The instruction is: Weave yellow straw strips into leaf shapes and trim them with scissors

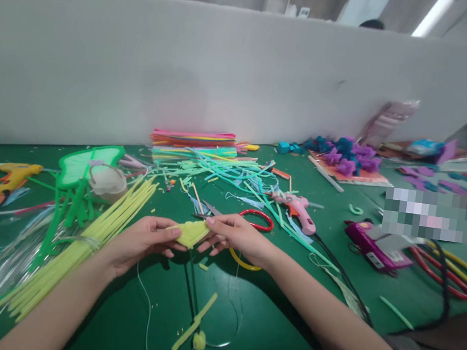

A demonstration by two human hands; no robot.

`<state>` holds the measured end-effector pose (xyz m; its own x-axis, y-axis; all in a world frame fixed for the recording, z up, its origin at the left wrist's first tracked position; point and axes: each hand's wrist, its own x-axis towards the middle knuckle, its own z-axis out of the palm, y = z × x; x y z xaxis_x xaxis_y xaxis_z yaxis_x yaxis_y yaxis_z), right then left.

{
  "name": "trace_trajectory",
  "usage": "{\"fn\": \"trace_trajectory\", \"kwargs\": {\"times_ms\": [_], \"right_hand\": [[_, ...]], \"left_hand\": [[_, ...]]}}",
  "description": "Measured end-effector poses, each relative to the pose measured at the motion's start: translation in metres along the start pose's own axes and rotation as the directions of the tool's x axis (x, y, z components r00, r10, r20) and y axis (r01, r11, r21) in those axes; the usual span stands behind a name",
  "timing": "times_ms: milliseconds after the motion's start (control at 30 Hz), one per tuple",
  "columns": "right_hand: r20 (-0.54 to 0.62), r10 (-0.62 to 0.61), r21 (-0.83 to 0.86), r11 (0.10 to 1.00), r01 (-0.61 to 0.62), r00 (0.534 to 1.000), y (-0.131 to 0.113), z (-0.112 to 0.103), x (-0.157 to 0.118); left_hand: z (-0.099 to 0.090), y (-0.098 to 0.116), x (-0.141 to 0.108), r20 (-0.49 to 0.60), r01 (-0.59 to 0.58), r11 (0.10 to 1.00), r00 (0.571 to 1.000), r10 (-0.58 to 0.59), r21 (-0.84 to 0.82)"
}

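Note:
Between my two hands is a pale yellow fuzzy piece (192, 234), shaped like a small petal of pipe cleaner. My left hand (144, 243) pinches its left end between thumb and fingers. At its upper right edge, my right hand (236, 237) grips it the same way, other fingers loosely curled. Scissors with red and yellow handles (257, 219) lie just behind and partly under my right hand. Nearer me on the table are a yellow pipe cleaner strip (195, 324) and a small yellow fuzzy ball (199, 341) beside a thin clear line.
A bundle of yellow pipe cleaners (91, 237) lies left, beside a green fuzzy shape (91, 165). A yellow glue gun (16, 175) is far left, a pink one (300, 209) to the right. Colored pipe cleaners (195, 141) are piled before a white partition (230, 71). Purple flowers (354, 156) stand back right.

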<state>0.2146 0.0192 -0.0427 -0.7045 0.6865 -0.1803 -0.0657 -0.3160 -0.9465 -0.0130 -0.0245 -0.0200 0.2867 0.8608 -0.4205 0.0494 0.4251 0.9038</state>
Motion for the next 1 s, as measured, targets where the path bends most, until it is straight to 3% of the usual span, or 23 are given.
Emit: {"fn": "trace_trajectory", "kwargs": {"times_ms": [233,433,700,1000], "right_hand": [[0.066,-0.009,0.145,0.989,-0.001,0.998,-0.002,0.001,-0.002],[0.011,0.003,0.105,0.994,-0.004,1.000,-0.004,0.000,-0.002],[0.054,0.013,0.214,0.977,-0.024,0.998,-0.002,0.000,-0.001],[-0.049,0.079,0.132,0.989,-0.072,0.996,-0.010,-0.005,-0.002]], "left_hand": [[-0.006,-0.001,-0.003,0.070,-0.028,0.997,0.997,0.033,-0.071],[-0.012,0.003,-0.004,0.010,-0.037,0.995,0.999,0.038,-0.092],[-0.010,-0.004,0.000,0.022,-0.097,0.983,0.995,0.101,-0.157],[-0.017,0.005,-0.004,-0.127,-0.025,1.000,0.992,0.022,-0.018]]}}
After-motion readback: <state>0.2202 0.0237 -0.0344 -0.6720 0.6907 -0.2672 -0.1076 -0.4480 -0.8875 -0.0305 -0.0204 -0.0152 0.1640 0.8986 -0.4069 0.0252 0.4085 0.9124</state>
